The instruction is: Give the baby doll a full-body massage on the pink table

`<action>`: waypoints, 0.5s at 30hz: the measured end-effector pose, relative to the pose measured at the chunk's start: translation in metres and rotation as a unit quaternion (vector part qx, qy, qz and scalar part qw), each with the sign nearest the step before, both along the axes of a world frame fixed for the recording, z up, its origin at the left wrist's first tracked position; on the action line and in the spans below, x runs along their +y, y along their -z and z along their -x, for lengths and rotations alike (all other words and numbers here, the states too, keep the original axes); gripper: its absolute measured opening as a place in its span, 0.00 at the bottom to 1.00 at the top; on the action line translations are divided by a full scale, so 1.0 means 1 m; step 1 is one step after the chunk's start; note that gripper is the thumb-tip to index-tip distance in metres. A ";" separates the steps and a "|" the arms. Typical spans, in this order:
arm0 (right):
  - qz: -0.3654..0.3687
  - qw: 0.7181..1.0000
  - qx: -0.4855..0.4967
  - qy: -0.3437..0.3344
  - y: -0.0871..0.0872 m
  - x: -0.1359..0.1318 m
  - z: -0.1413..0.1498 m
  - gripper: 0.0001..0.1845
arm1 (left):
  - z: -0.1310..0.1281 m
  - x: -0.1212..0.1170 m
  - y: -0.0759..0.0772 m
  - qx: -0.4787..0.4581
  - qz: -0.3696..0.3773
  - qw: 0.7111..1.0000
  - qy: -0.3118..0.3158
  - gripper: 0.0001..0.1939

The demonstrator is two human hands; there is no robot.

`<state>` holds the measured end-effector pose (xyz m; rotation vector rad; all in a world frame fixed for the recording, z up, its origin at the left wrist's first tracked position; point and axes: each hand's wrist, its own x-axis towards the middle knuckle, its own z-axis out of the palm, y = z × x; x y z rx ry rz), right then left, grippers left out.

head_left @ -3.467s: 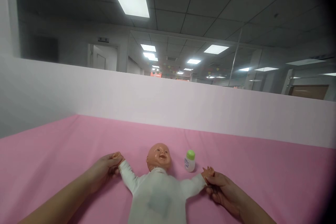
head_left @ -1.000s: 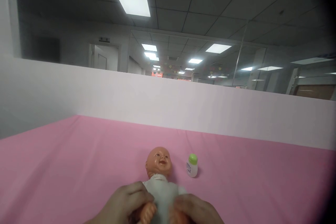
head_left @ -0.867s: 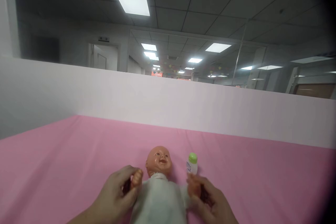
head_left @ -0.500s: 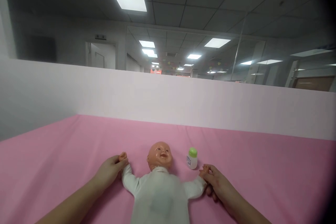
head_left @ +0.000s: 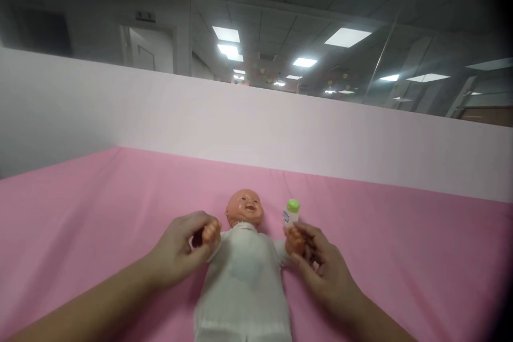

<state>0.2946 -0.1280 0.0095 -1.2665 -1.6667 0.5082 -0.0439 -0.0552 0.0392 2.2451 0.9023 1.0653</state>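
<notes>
A baby doll [head_left: 244, 272] in a white cloth suit lies on its back on a pink sheet, its head pointing away from me. My left hand [head_left: 182, 248] is closed around the doll's arm on the left, and the doll's small fist sticks up between thumb and fingers. On the other side, my right hand [head_left: 324, 264] grips the doll's other arm at the wrist. Just beyond that hand stands a small bottle [head_left: 290, 212] with a green cap, its lower part hidden by the hand and the doll's fist.
The pink sheet [head_left: 401, 246] covers the padded surface under the doll. A low white wall [head_left: 256, 123] runs along its far side and left. Behind it are a glass partition, a doorway [head_left: 150, 51] and lit ceiling panels.
Both hands have drawn inward and bent the doll's arms from outstretched toward its chest. The whole view has tilted downward, so the doll and bottle sit higher in the picture.
</notes>
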 end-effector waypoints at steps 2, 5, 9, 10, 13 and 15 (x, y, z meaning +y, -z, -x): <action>-0.005 0.990 -0.090 -0.111 -0.008 -0.016 0.015 0.23 | -0.010 -0.021 -0.009 0.097 -0.060 0.989 0.094 0.06; -0.027 0.956 -0.204 -0.209 -0.018 -0.026 0.031 0.23 | -0.021 -0.035 -0.011 0.167 -0.080 0.968 0.167 0.12; -0.030 0.948 -0.241 -0.204 -0.018 -0.021 0.034 0.24 | -0.024 -0.028 -0.003 0.176 -0.034 0.968 0.179 0.16; -0.033 0.950 -0.240 -0.200 -0.016 -0.019 0.033 0.25 | -0.024 -0.025 -0.001 0.164 -0.025 0.970 0.176 0.15; -0.035 0.965 -0.204 -0.162 -0.006 -0.013 0.025 0.27 | -0.021 -0.015 0.003 0.126 -0.016 0.985 0.121 0.11; -0.013 0.985 -0.144 -0.098 0.001 -0.007 0.017 0.29 | -0.018 -0.006 0.008 0.101 -0.006 0.994 0.045 0.09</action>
